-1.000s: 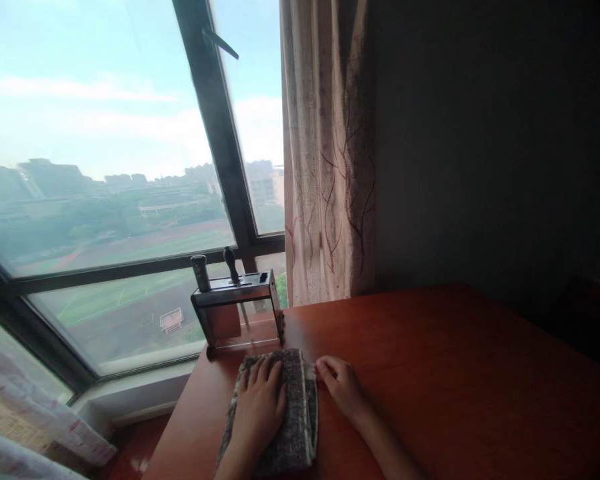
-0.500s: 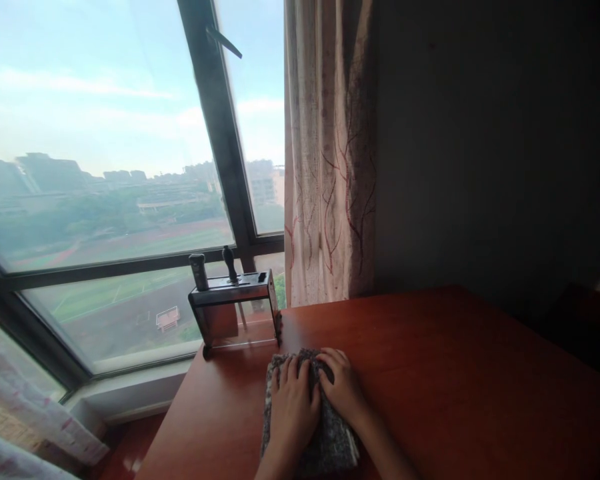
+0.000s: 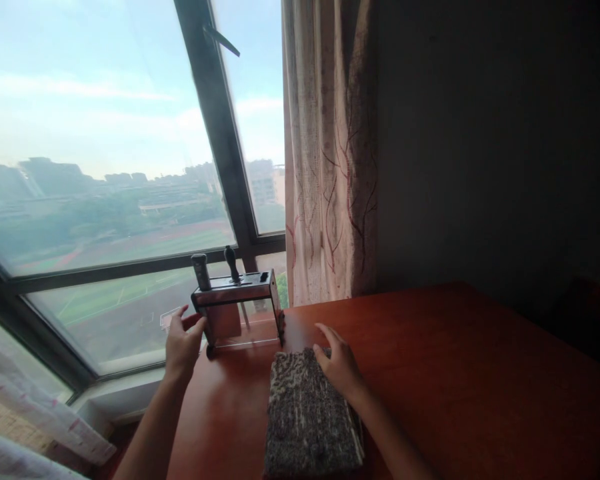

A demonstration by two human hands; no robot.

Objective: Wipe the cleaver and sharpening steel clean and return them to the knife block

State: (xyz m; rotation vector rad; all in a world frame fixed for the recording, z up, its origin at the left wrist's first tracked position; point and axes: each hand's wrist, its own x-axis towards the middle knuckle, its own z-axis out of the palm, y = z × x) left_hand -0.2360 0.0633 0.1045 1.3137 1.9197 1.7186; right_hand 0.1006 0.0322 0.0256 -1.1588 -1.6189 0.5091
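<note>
Left hand (image 3: 184, 341): thumb and fingers apart at the knife holder's (image 3: 236, 291) left end, contact I can't tell | Right hand (image 3: 339, 365): digits parted at the folded cloth's (image 3: 310, 417) far right corner | Cloth: on the table (image 3: 440, 380), nearer me than the holder

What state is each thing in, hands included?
Cloth: folded, flat on the table
Knife block: upright, two handles protruding
Left hand: open, beside the knife block, contact unclear
Right hand: open, at the cloth's far right corner, contact unclear
Window: cannot tell whether latched
Far curtain: hanging
</note>
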